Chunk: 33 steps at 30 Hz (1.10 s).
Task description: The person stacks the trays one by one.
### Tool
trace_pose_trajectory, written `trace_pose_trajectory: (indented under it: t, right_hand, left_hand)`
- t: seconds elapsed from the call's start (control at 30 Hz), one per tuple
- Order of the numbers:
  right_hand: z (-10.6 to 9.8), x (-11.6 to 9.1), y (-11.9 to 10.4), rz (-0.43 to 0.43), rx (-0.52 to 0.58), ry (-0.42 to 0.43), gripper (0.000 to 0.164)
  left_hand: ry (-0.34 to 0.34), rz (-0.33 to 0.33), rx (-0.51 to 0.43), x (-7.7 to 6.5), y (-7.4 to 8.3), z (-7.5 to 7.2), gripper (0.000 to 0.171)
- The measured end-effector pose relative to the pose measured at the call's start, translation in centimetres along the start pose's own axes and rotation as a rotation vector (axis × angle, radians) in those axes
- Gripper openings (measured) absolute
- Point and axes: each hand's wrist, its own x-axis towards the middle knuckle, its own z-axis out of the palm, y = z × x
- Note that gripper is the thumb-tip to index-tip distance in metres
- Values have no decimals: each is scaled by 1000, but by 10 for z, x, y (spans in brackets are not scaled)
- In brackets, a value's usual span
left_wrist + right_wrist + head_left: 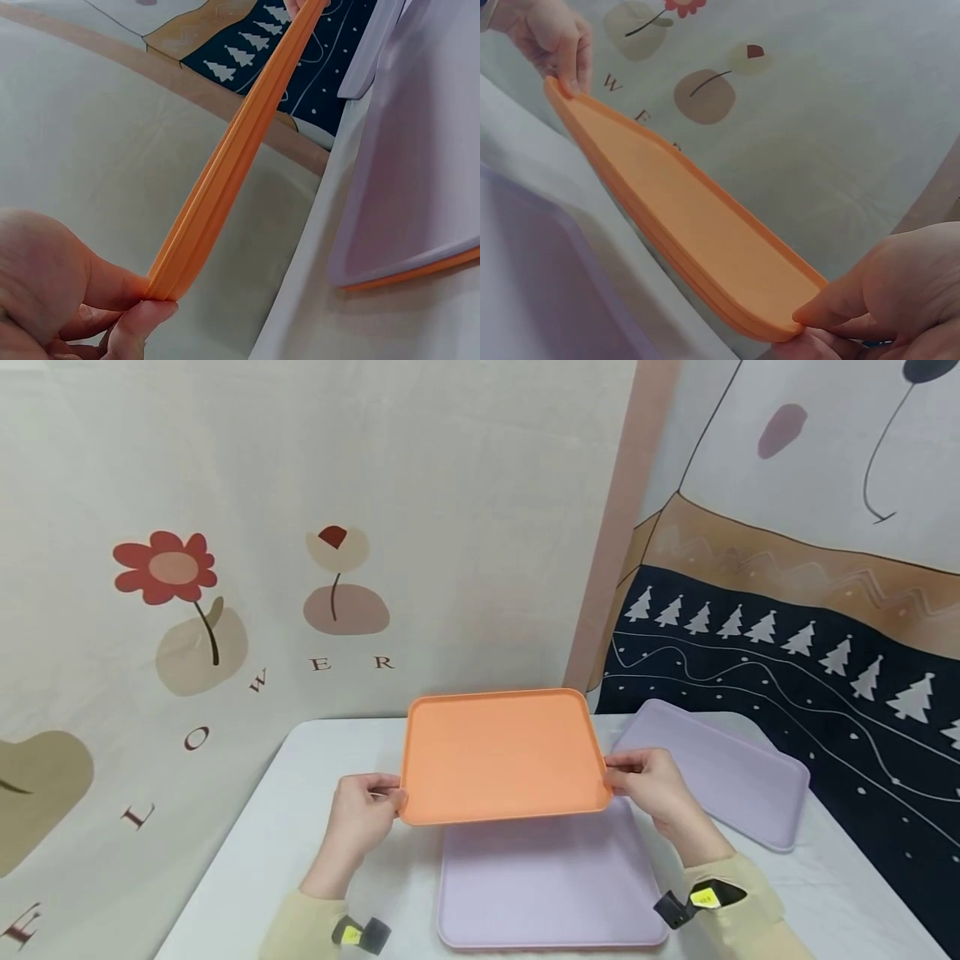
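Note:
Both hands hold an orange rectangular tray (506,756) up above the table, tilted so its flat inside faces the head camera. My left hand (358,814) pinches its left edge near the lower corner, thumb against fingers. At the opposite edge, the right hand (652,785) grips it the same way. Seen edge-on in the left wrist view, the orange side has several lengthwise ridges, like stacked rims. Below lies a larger light purple tray (551,893), partly covered by the orange one in the head view. An orange rim (420,272) shows under that purple tray.
Another light purple tray (720,768) lies at an angle on the right of the white table (292,827). Behind the table hangs a pale cloth with flower prints (172,568); a dark cloth with white trees (761,627) runs along the right side.

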Motion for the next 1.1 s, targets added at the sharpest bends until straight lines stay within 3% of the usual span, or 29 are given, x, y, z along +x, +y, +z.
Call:
trace_pose_trajectory:
  t: [0.33, 0.77, 1.1]
  right_hand:
    - [-15, -11, 9, -42, -21, -26, 29]
    - [-24, -27, 16, -7, -61, -18, 23]
    - [-30, -36, 25, 9, -60, -21, 23]
  left_hand:
    - [-32, 11, -51, -8, -1, 7, 19]
    - [-84, -22, -187, -14, -5, 13, 19]
    - [-105, -35, -220, -22, -7, 18, 16]
